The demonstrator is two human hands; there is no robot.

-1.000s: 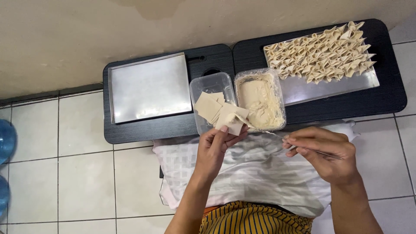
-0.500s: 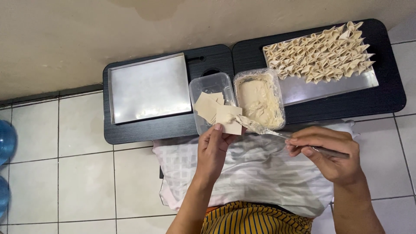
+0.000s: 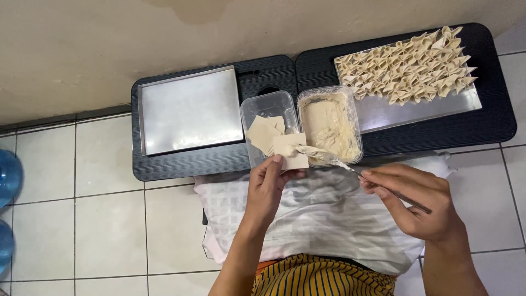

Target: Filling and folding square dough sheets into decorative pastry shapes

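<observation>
The left hand (image 3: 268, 183) pinched a square dough wrapper (image 3: 290, 151) at the near edge of the black worktop (image 3: 186, 164). The right hand (image 3: 416, 205), at four o'clock from it, gripped a metal utensil (image 3: 350, 167) whose tip laid pale filling on the wrapper. A tub of filling (image 3: 329, 123) sat at one o'clock from the wrapper.

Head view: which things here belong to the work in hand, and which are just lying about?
In use:
- left hand holding a square wrapper
- right hand holding a spoon, its tip on the wrapper
- tub of filling
- tub of wrappers
- tray of folded dumplings

Lying about:
- bare metal tray
- blue water bottles
- checked cloth
</observation>
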